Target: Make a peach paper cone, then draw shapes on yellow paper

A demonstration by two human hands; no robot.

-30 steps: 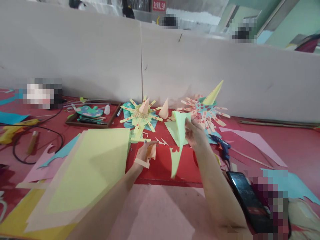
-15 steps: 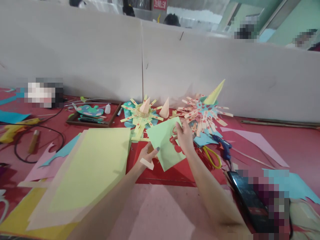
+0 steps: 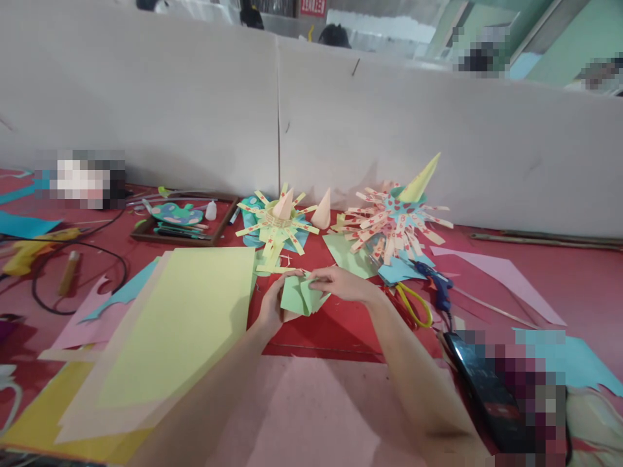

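1. You had the green paper [image 3: 293,298] in the middle of the frame, a little below centre, above the red mat [image 3: 348,334].

2. Your left hand [image 3: 270,306] held the paper's left side, its fingers along the upper edge; the thumb was hard to make out. A pale slip [image 3: 291,317] showed below the paper, beside that palm.

3. Your right hand [image 3: 341,283] held the upper right part of the paper in a narrow pinch, fingertips close together.

4. As a judgement, your shaping was only partway along: the paper was bent and creased, but its flaps stood apart, with no join visible. Closing and fixing it seemed left to do.

5. Further on lay made-up pieces: the yellow spiked piece [image 3: 276,228] at upper centre with a cone in its middle, the loose pink cone [image 3: 322,211] beside it, and the pink spiked piece [image 3: 389,227] right of centre, bearing the yellow cone [image 3: 419,180].

6. Your paper's visible long axis ran roughly left to right between your hands. Its fold dropped from the top toward a lower corner pointing at the bottom edge of the frame, while another corner pointed right. Your fingers hid part of the upper edge, so its full outline was uncertain.
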